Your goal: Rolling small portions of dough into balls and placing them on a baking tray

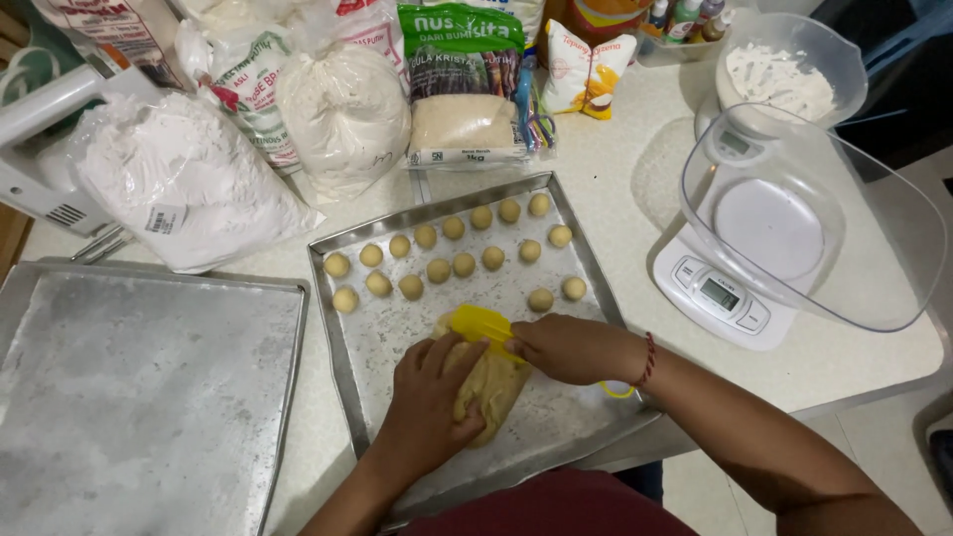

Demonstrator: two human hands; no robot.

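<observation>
Nearest the lens, the left hand [429, 402] cups a lump of pale yellow dough [488, 385] lying on the front of the floured baking tray [333, 308], fingers curled around its side. Right hand [568, 347] grips a yellow measuring spoon [483, 325] pressed into the lump's top. Soft, pliable, probably slightly greasy — it looks best steadied from the side. Rolled dough balls [452, 256] sit in rows farther back.
</observation>
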